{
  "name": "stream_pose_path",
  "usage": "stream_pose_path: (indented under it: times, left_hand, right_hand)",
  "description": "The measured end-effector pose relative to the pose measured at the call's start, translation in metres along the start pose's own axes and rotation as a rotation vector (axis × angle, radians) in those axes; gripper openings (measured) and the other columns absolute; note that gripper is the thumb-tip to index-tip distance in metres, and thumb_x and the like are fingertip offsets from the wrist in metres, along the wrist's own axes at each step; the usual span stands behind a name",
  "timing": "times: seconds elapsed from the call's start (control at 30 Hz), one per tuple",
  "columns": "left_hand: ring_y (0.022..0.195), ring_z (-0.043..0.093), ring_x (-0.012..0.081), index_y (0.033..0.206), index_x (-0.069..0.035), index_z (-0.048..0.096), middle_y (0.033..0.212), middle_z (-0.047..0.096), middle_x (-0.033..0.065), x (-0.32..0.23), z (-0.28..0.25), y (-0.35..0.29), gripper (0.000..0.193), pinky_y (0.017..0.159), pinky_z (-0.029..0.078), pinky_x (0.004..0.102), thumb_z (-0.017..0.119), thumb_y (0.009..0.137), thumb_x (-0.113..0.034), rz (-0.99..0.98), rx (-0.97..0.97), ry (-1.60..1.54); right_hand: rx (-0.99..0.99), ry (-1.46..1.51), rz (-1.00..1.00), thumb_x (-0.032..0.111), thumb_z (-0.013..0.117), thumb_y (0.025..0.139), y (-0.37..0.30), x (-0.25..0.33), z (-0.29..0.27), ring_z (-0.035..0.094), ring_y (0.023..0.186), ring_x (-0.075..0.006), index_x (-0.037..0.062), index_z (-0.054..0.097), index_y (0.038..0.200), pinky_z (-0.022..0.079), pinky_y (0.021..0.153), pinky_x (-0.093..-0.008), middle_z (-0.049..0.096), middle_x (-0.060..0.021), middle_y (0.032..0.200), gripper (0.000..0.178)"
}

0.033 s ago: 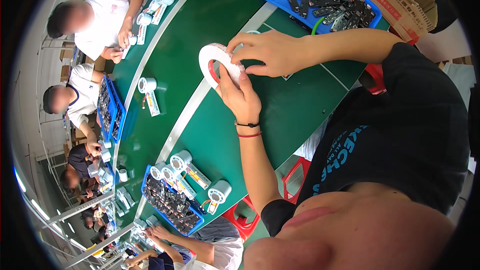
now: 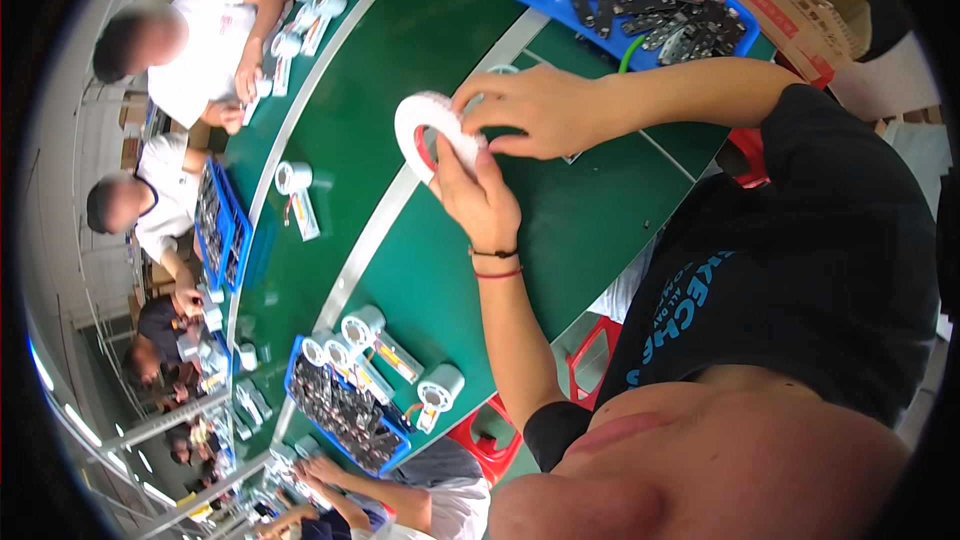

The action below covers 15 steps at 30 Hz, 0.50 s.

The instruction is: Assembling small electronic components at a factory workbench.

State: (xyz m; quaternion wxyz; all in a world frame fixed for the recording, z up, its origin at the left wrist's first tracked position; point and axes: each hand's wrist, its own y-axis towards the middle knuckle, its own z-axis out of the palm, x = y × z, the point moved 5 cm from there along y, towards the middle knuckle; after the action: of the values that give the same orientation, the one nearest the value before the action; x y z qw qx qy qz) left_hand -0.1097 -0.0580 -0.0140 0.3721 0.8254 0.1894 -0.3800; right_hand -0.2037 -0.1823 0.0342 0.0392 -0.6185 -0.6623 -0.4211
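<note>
A wide, flat roll of white tape [image 2: 412, 130] with a red inner core is held up over the green worktop. My left hand [image 2: 482, 202], with a dark band and a red band at its wrist, is closed around the roll's near side, fingers reaching into the core. My right hand [image 2: 530, 112] comes over from the upper right. Its fingers bend onto the roll's outer edge and its thumb meets that edge close to my left thumb. Whether a loose tape end is pinched there is too small to make out.
A blue tray [image 2: 650, 15] of black strip-shaped parts sits beyond my right forearm, beside a cardboard box [image 2: 770, 0]. Another blue tray [image 2: 340, 415] lies to my left, near white cylindrical units [image 2: 440, 388]. One unit [image 2: 293, 178] rests across the metal strip. Several people work alongside.
</note>
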Motion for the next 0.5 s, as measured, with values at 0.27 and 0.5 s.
stream_pose_path:
  times: [0.27, 0.5]
  left_hand:
    - [0.111, 0.057, 0.0390, 0.145, 0.008, 0.047, 0.129, 0.063, 0.0256, -0.008, -0.002, -0.001, 0.059, 0.099, 0.044, 0.0454, 0.053, 0.101, -0.030, -0.051, 0.036, -0.063]
    - [0.107, 0.057, 0.0361, 0.146, 0.008, 0.046, 0.126, 0.065, 0.0242, -0.010, 0.003, 0.000, 0.064, 0.095, 0.045, 0.0433, 0.048, 0.102, -0.038, -0.008, 0.056, -0.029]
  right_hand:
    - [-0.031, -0.152, -0.132, 0.017, 0.075, 0.087, -0.005, 0.018, -0.009, 0.066, 0.083, -0.0247, 0.0093, 0.063, 0.094, 0.055, 0.064, -0.0355, 0.057, -0.0057, 0.121, 0.016]
    - [-0.105, -0.144, -0.259, 0.013, 0.075, 0.086, -0.013, 0.014, -0.010, 0.065, 0.078, -0.0211, 0.0090, 0.061, 0.092, 0.052, 0.058, -0.0326, 0.060, -0.0038, 0.110, 0.016]
